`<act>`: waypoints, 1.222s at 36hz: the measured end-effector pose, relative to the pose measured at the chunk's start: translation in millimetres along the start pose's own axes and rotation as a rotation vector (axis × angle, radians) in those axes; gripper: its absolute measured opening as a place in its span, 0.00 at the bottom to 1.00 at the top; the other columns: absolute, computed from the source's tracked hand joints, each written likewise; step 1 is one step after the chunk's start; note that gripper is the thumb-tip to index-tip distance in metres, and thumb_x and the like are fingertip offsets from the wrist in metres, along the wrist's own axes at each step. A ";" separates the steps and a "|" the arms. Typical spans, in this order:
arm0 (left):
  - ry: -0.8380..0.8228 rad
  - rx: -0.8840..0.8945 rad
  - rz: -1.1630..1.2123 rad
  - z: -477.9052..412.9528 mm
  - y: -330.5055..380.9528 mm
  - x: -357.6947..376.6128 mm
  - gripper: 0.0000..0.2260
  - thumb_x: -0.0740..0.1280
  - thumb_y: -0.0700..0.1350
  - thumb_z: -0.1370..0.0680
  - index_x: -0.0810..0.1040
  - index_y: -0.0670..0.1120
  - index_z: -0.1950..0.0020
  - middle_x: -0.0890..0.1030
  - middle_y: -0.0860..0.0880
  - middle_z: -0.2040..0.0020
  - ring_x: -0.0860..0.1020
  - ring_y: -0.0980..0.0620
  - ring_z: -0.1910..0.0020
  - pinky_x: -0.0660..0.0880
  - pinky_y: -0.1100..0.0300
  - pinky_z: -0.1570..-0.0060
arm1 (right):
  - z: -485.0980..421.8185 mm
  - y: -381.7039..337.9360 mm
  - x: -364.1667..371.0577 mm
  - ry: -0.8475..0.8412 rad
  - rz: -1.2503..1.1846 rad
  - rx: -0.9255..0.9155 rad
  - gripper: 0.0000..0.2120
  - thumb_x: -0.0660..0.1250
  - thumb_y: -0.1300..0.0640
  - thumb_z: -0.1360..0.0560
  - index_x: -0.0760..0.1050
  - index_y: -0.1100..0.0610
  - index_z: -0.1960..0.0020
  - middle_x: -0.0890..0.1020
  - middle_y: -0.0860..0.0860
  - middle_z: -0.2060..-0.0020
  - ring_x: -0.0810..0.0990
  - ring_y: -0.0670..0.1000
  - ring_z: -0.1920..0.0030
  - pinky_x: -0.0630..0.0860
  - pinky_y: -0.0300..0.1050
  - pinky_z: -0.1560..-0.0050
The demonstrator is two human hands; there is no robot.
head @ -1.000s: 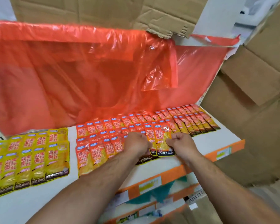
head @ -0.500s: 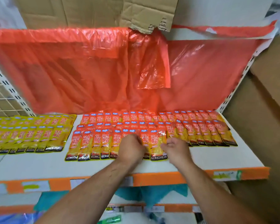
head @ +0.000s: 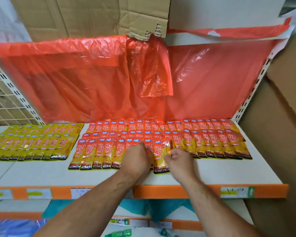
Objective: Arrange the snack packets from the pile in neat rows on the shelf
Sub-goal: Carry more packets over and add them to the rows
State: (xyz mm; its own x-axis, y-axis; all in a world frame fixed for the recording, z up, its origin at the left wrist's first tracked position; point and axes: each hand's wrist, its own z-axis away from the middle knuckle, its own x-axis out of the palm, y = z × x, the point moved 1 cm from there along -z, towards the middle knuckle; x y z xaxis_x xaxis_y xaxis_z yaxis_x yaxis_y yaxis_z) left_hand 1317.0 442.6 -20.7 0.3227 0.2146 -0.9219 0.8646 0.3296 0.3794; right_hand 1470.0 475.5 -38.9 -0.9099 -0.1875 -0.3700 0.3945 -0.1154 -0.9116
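The right hand [head: 179, 159] now sits slightly closer to the left hand [head: 137, 158] than half a second ago, its thumb and curled fingers pinching the right edge of the endmost red-and-yellow foil snack packet [head: 161, 156] in the front row. The white shelf board [head: 229, 170], tilted in view a second ago, now appears level.

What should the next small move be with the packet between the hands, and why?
Probably nudge the end packet back a touch, then let go. It juts nearer the shelf edge than the rest of the front row; the right-hand grip appears to pinch its right edge while the left-hand grip lies on that row.
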 end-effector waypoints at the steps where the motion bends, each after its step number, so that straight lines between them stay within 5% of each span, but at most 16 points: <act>1: 0.003 0.012 -0.021 0.8 0.1 -0.4 0.03 0.63 0.40 0.24 0.73 0.46 0.58 0.82 0.45 0.58 0.77 0.44 0.63 0.67 0.57 0.67 | 0.3 -0.4 -0.3 0.002 0.002 -0.003 0.17 0.69 0.56 0.22 0.76 0.61 0.36 0.81 0.50 0.50 0.77 0.43 0.61 0.75 0.36 0.62; 3: 0.004 0.037 -0.036 1.8 -2.2 -1.3 0.02 0.62 0.40 0.24 0.72 0.46 0.56 0.82 0.44 0.58 0.74 0.45 0.65 0.66 0.57 0.67 | 2.1 -1.2 -1.4 0.005 -0.003 -0.009 0.16 0.69 0.56 0.22 0.76 0.61 0.36 0.82 0.51 0.51 0.79 0.45 0.60 0.75 0.37 0.62; 6: 0.007 0.058 -0.058 2.6 -6.3 -3.4 0.04 0.61 0.41 0.24 0.74 0.45 0.51 0.82 0.44 0.58 0.79 0.42 0.60 0.66 0.56 0.67 | 5.1 -3.0 -2.9 0.007 -0.011 -0.007 0.14 0.69 0.58 0.22 0.77 0.62 0.38 0.81 0.47 0.59 0.82 0.55 0.53 0.79 0.51 0.54; 11: 0.033 0.123 -0.030 6.0 -11.1 -6.1 0.03 0.61 0.44 0.23 0.73 0.46 0.53 0.79 0.47 0.62 0.79 0.44 0.63 0.66 0.56 0.69 | 2.4 0.1 -0.2 0.019 0.042 -0.029 0.19 0.70 0.55 0.23 0.75 0.60 0.35 0.82 0.53 0.45 0.77 0.43 0.59 0.70 0.30 0.65; 18: 0.165 0.270 -0.028 20.0 -28.2 -15.6 0.10 0.65 0.50 0.24 0.77 0.46 0.46 0.79 0.47 0.55 0.77 0.46 0.56 0.74 0.55 0.61 | 6.6 -2.8 1.8 0.041 0.100 -0.013 0.18 0.71 0.54 0.23 0.76 0.59 0.35 0.82 0.50 0.50 0.77 0.40 0.60 0.70 0.30 0.65; 22: 0.255 0.355 -0.105 20.7 -41.8 -22.2 0.08 0.73 0.47 0.32 0.80 0.47 0.56 0.79 0.49 0.63 0.75 0.46 0.64 0.71 0.56 0.66 | 11.0 -8.6 3.1 0.079 0.172 -0.021 0.19 0.71 0.54 0.24 0.77 0.60 0.35 0.82 0.49 0.53 0.78 0.44 0.59 0.70 0.29 0.65; 25: 0.298 0.374 -0.133 18.4 -52.5 -28.2 0.07 0.73 0.49 0.32 0.79 0.48 0.59 0.79 0.50 0.64 0.74 0.47 0.64 0.71 0.56 0.66 | 12.8 -17.6 4.9 0.116 0.228 -0.029 0.19 0.72 0.53 0.25 0.78 0.60 0.37 0.81 0.46 0.60 0.79 0.47 0.62 0.75 0.38 0.63; 29: 0.226 0.346 -0.137 15.2 -64.3 -31.5 0.09 0.70 0.52 0.31 0.80 0.50 0.55 0.80 0.50 0.60 0.74 0.47 0.60 0.72 0.54 0.61 | 12.1 -29.0 8.3 0.190 0.383 -0.057 0.13 0.72 0.52 0.25 0.81 0.56 0.44 0.79 0.46 0.66 0.80 0.48 0.65 0.75 0.42 0.65; 31: 0.191 0.340 -0.134 15.3 -66.9 -32.9 0.10 0.68 0.53 0.30 0.80 0.50 0.53 0.80 0.50 0.59 0.75 0.47 0.58 0.72 0.54 0.60 | 11.5 -30.8 9.4 0.217 0.498 -0.066 0.06 0.72 0.51 0.26 0.79 0.53 0.56 0.76 0.45 0.71 0.75 0.47 0.70 0.69 0.41 0.70; 33: 0.179 0.345 -0.131 15.1 -68.3 -34.4 0.10 0.68 0.53 0.30 0.80 0.50 0.53 0.80 0.51 0.58 0.75 0.48 0.58 0.73 0.54 0.59 | 9.7 -28.3 10.9 0.238 0.561 -0.063 0.13 0.71 0.50 0.27 0.73 0.55 0.64 0.74 0.48 0.74 0.73 0.50 0.72 0.66 0.43 0.71; 44: 0.084 0.352 -0.078 22.6 -70.2 -39.0 0.16 0.60 0.58 0.22 0.76 0.54 0.38 0.77 0.54 0.43 0.70 0.50 0.43 0.69 0.54 0.43 | 16.4 -32.7 17.8 0.246 0.890 -0.073 0.10 0.65 0.46 0.25 0.76 0.53 0.56 0.80 0.48 0.63 0.79 0.52 0.62 0.67 0.41 0.69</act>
State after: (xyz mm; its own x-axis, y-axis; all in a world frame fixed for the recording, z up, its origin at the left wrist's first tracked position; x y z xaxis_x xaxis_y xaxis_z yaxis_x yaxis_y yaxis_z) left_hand 1252.5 390.3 -13.1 0.2301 0.2808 -0.9318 0.9697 0.0149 0.2440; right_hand 1443.0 459.9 -12.8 -0.2800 0.0362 -0.9593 0.9597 0.0349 -0.2788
